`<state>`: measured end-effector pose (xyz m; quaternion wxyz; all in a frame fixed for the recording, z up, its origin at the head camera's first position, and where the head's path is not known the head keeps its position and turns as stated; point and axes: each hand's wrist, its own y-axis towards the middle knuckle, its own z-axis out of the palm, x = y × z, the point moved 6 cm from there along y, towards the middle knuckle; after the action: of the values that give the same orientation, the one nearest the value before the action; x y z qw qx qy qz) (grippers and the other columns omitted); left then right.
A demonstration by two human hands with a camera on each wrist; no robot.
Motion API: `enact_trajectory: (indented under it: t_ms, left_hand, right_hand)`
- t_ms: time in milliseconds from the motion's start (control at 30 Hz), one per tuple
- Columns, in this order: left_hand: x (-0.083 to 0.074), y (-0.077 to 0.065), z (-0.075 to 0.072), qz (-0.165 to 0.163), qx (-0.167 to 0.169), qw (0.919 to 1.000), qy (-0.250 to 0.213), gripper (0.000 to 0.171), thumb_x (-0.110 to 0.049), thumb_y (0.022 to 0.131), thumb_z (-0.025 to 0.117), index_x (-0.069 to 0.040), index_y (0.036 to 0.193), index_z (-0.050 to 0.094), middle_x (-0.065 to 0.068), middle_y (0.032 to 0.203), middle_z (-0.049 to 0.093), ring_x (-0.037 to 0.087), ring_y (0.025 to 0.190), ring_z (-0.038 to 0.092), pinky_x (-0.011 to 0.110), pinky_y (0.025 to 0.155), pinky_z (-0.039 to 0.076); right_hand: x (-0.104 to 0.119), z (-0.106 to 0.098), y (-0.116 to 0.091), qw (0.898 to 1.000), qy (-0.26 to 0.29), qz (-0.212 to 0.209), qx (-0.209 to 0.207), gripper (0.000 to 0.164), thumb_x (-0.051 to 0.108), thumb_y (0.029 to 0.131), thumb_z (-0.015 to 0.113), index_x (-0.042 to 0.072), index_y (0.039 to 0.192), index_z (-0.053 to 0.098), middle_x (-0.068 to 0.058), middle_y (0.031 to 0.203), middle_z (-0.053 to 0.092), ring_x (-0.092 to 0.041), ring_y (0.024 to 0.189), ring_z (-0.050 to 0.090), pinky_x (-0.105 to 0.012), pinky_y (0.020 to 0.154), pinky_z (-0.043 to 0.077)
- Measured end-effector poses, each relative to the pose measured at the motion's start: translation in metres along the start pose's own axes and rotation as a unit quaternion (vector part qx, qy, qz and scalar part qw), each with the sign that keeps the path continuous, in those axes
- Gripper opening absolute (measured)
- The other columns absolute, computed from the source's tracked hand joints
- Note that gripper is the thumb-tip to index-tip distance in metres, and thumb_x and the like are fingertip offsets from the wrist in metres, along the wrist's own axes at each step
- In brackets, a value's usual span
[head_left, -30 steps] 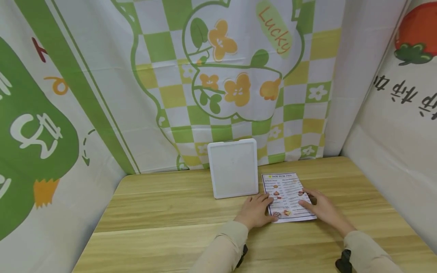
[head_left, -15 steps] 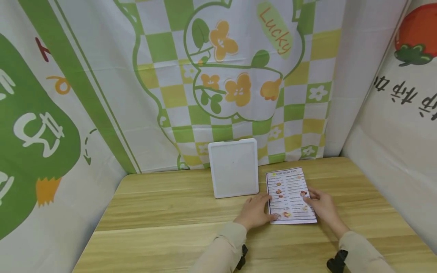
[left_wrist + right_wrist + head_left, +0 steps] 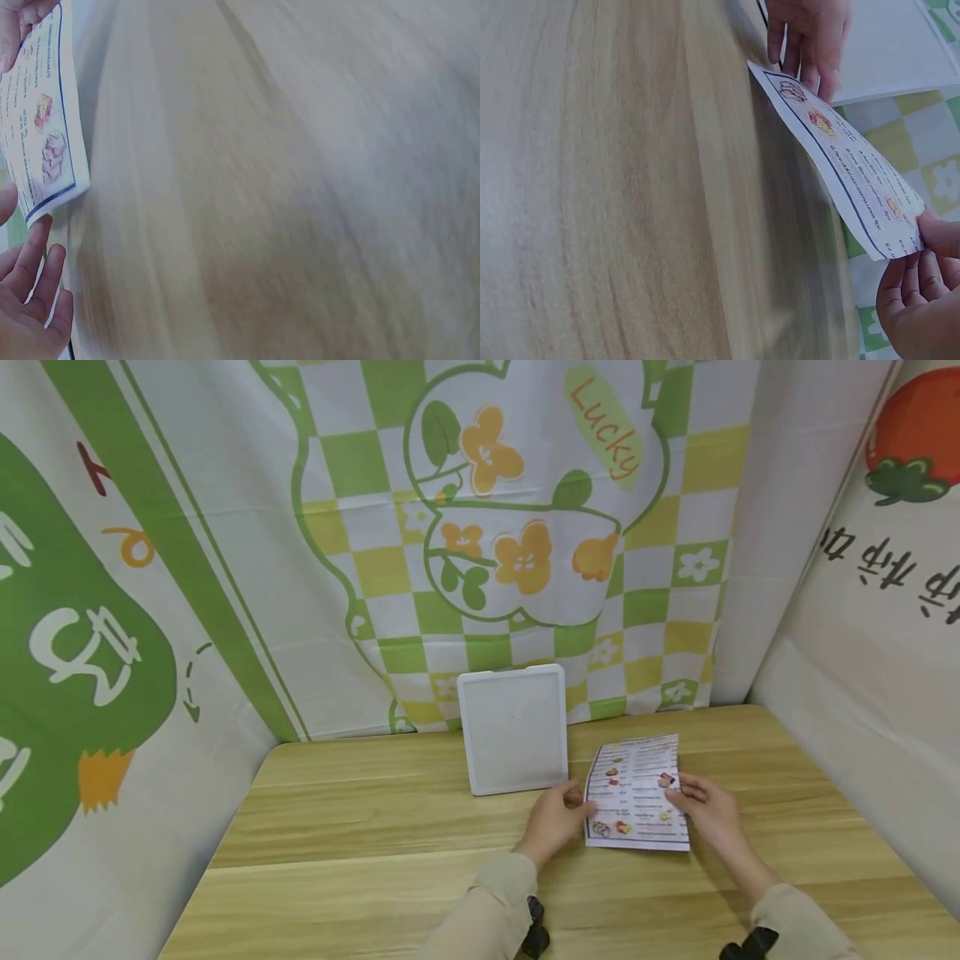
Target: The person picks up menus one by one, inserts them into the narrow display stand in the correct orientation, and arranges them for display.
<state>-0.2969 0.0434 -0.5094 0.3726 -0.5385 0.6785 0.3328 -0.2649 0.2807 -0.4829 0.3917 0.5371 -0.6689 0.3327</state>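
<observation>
A printed paper menu, with text columns and small food pictures, is raised and slightly bowed over the wooden table. My left hand pinches its left edge, thumb on the printed face and fingers behind. On the opposite edge, my right hand holds the sheet between thumb and fingers. The right wrist view shows the menu tilted, its lower edge lifted off the wood with a shadow below. A corner of the menu and the fingertips of my left hand appear at the left wrist view's left side.
A white framed board stands upright at the table's back, just left of the menu. Behind it hangs a green-and-yellow checked cloth. The wooden table extends to both sides, with printed fabric walls left and right.
The menu lay flat on the table a second ago, then its far end rose; now it is lifted and bowed. My left hand has changed from lying at its edge to pinching it.
</observation>
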Motion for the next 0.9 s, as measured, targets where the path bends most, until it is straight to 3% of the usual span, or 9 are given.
enact_trajectory:
  t_ms: [100, 200, 500, 733, 900]
  left_hand:
    - [0.0, 0.0, 0.0, -0.015, -0.006, 0.9994, -0.032, 0.043, -0.021, 0.09, 0.075, 0.002, 0.125, 0.064, 0.001, 0.095, 0.07, 0.013, 0.089, 0.065, 0.03, 0.083, 0.053]
    - [-0.002, 0.001, 0.0, -0.017, -0.011, 0.9985, -0.051, 0.037, -0.021, 0.09, 0.074, -0.001, 0.12, 0.067, -0.002, 0.091, 0.068, 0.009, 0.083, 0.062, 0.027, 0.077, 0.052]
    - [-0.012, -0.006, -0.009, -0.008, -0.032, 0.9967, -0.074, 0.03, -0.025, 0.09, 0.075, -0.009, 0.114, 0.068, -0.006, 0.086, 0.066, 0.006, 0.076, 0.058, 0.027, 0.071, 0.051]
    - [-0.019, -0.012, -0.02, 0.005, -0.04, 0.9954, -0.086, 0.029, -0.024, 0.089, 0.075, -0.011, 0.113, 0.067, -0.007, 0.086, 0.066, 0.006, 0.077, 0.058, 0.027, 0.073, 0.051]
    - [-0.025, -0.018, -0.031, 0.026, -0.045, 0.9957, -0.076, 0.027, -0.025, 0.09, 0.074, -0.012, 0.113, 0.066, -0.008, 0.087, 0.066, 0.005, 0.078, 0.058, 0.025, 0.073, 0.051]
  right_hand:
    - [0.004, -0.003, -0.005, 1.0, 0.015, 0.0, -0.003, 0.056, 0.025, 0.095, 0.069, -0.011, 0.134, 0.051, -0.029, 0.126, 0.06, 0.011, 0.085, 0.051, -0.009, 0.076, 0.047]
    - [0.007, -0.006, -0.01, 1.0, 0.023, 0.001, -0.006, 0.058, 0.028, 0.094, 0.07, -0.01, 0.134, 0.051, -0.028, 0.127, 0.06, 0.015, 0.084, 0.05, -0.009, 0.077, 0.047]
    - [0.019, -0.017, -0.018, 0.996, 0.048, -0.051, -0.054, 0.047, 0.014, 0.092, 0.072, -0.004, 0.131, 0.052, -0.002, 0.094, 0.073, 0.008, 0.078, 0.056, -0.011, 0.072, 0.048]
    - [0.027, -0.02, -0.025, 0.994, 0.023, -0.071, -0.082, 0.042, 0.021, 0.098, 0.065, -0.002, 0.131, 0.055, -0.01, 0.098, 0.073, 0.01, 0.079, 0.055, -0.011, 0.07, 0.048]
    - [0.031, -0.022, -0.028, 0.996, 0.019, -0.052, -0.07, 0.047, 0.027, 0.097, 0.066, 0.0, 0.135, 0.056, -0.003, 0.099, 0.075, 0.007, 0.092, 0.057, -0.009, 0.074, 0.046]
